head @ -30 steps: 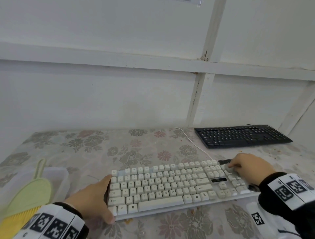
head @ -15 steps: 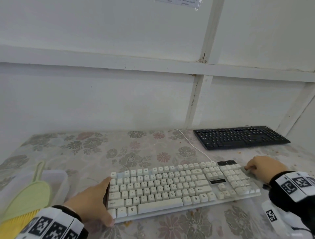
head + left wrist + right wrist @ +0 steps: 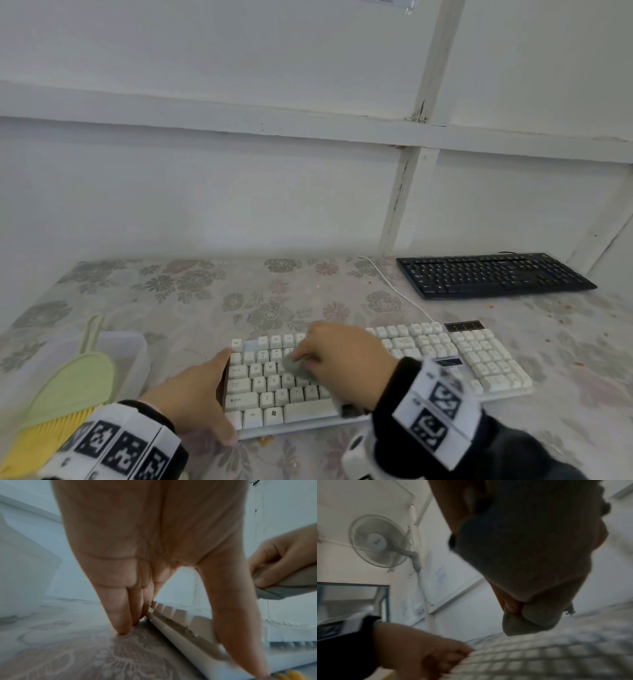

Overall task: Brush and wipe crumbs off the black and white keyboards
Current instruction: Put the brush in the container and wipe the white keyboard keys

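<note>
The white keyboard [image 3: 479,363] lies across the flowered table in front of me. My left hand [image 3: 212,394] braces its left end, straight fingers [image 3: 120,615] on the table beside the edge and the thumb at the front corner. My right hand [image 3: 329,356] grips a folded grey cloth [image 3: 298,368] and presses it on the keys in the left part of the keyboard. The left wrist view shows the cloth [image 3: 281,591] pinched in the right hand's curled fingers; the right wrist view shows the cloth [image 3: 530,615] just over the keys. The black keyboard [image 3: 493,274] lies at the back right, untouched.
A green hand brush with yellow bristles [image 3: 65,394] lies on a clear plastic box [image 3: 137,346] at the left. The white keyboard's cable [image 3: 394,287] runs back toward the wall. Small brown crumbs [image 3: 579,363] dot the tablecloth at the right.
My right hand has swept with the cloth from the keyboard's right end across to its left part. The left hand has stayed at the left end.
</note>
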